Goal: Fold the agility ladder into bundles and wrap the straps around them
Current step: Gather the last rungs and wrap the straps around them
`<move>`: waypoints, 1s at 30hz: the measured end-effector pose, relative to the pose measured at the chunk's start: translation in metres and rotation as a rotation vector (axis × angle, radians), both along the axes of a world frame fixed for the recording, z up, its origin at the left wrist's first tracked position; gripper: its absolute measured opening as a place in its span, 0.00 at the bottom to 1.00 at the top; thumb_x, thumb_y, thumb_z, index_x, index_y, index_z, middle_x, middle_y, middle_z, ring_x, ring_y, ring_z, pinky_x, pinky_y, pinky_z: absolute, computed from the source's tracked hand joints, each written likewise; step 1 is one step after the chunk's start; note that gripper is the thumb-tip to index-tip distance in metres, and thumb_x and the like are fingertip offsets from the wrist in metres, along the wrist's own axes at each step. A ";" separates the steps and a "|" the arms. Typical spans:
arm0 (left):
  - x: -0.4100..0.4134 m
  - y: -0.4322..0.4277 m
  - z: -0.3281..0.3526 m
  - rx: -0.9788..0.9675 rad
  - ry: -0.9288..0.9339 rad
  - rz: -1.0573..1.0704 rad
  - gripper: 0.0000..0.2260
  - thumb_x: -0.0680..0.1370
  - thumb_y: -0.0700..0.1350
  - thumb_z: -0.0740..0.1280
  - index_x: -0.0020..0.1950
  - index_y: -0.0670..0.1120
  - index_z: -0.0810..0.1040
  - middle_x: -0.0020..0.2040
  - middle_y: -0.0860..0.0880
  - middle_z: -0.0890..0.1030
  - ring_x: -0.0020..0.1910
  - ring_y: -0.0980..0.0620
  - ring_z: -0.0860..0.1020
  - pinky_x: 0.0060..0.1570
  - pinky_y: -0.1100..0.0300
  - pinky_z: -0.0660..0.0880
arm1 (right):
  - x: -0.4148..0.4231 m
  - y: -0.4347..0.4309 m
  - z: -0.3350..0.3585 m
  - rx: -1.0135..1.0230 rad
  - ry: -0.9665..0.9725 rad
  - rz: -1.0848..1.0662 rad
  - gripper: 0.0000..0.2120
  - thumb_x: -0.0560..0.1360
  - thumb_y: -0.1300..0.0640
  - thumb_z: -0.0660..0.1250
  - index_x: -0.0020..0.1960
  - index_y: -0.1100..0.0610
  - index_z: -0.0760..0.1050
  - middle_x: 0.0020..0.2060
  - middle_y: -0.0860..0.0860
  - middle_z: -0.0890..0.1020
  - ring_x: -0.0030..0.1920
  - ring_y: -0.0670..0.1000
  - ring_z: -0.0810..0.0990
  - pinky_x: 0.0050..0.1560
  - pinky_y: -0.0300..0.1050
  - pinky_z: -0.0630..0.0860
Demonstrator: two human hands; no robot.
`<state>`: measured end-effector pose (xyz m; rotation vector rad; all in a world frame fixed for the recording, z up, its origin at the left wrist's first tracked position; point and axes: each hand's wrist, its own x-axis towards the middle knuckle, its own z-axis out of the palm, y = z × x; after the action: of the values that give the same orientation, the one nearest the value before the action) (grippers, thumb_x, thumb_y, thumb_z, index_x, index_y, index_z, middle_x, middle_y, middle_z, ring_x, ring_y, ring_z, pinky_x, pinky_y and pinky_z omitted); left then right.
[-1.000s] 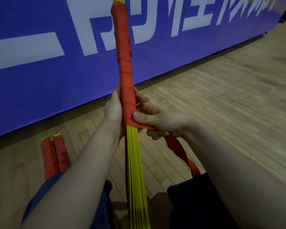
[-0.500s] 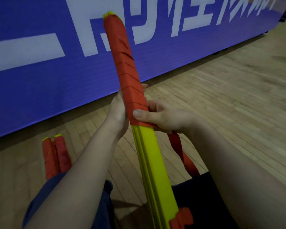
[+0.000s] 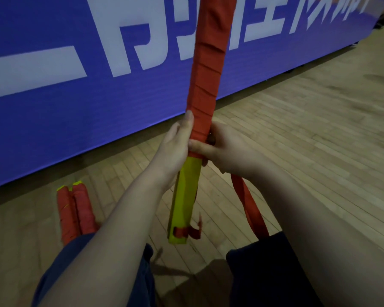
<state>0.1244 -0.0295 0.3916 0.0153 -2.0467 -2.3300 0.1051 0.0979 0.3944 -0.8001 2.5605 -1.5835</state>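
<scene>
Wooden gym floor [image 3: 308, 134], blue banner [image 3: 53, 111] behind. Bundle [image 3: 205, 85] upright at centre: far part wrapped red, near yellow end bare. Left hand [image 3: 177, 149] grips bundle at wrap edge; right hand [image 3: 224, 149], touching it, pinches strap [image 3: 251, 209]. Mid-wrap; next needs taut turn nearer. Finished bundles [image 3: 75, 213] near left

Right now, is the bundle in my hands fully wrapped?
Partly wrapped: red strap covers the bundle higher up; yellow rungs lower down are bare.
</scene>
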 end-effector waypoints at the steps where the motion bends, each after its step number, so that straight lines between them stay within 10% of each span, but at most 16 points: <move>1: 0.000 0.001 -0.001 -0.032 0.016 0.042 0.24 0.82 0.59 0.56 0.59 0.38 0.74 0.38 0.41 0.81 0.31 0.44 0.80 0.29 0.53 0.77 | 0.001 0.000 0.001 0.018 0.004 0.008 0.10 0.77 0.53 0.69 0.53 0.58 0.75 0.37 0.60 0.82 0.35 0.62 0.82 0.27 0.55 0.77; 9: -0.001 -0.006 0.004 -0.304 0.075 0.325 0.21 0.82 0.61 0.53 0.42 0.48 0.76 0.32 0.52 0.78 0.25 0.60 0.77 0.26 0.65 0.71 | 0.008 0.004 0.013 0.123 -0.087 0.144 0.13 0.78 0.57 0.68 0.61 0.52 0.71 0.39 0.48 0.82 0.29 0.41 0.78 0.26 0.44 0.75; 15: -0.008 -0.018 -0.004 -0.439 0.137 0.367 0.30 0.81 0.64 0.52 0.49 0.42 0.82 0.44 0.45 0.84 0.42 0.49 0.82 0.46 0.53 0.79 | 0.003 0.003 0.013 0.177 -0.123 0.010 0.19 0.70 0.55 0.77 0.53 0.60 0.71 0.39 0.52 0.82 0.33 0.44 0.80 0.31 0.38 0.74; 25: -0.015 -0.017 -0.005 -0.238 0.084 0.373 0.29 0.82 0.63 0.53 0.47 0.42 0.83 0.37 0.50 0.85 0.36 0.55 0.83 0.40 0.59 0.79 | 0.003 0.005 0.015 0.084 -0.261 0.122 0.16 0.80 0.56 0.64 0.46 0.70 0.79 0.31 0.54 0.82 0.32 0.52 0.82 0.36 0.43 0.80; 30: -0.017 -0.020 -0.004 -0.218 0.062 0.385 0.30 0.78 0.68 0.54 0.47 0.43 0.82 0.41 0.46 0.85 0.42 0.48 0.84 0.51 0.47 0.81 | 0.005 0.004 0.016 0.021 -0.339 0.123 0.14 0.82 0.55 0.60 0.42 0.62 0.74 0.30 0.59 0.79 0.24 0.51 0.77 0.24 0.42 0.76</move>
<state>0.1073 -0.0491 0.3873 0.2969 -2.0395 -1.8536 0.1105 0.1015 0.4102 -0.6126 2.2425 -1.5042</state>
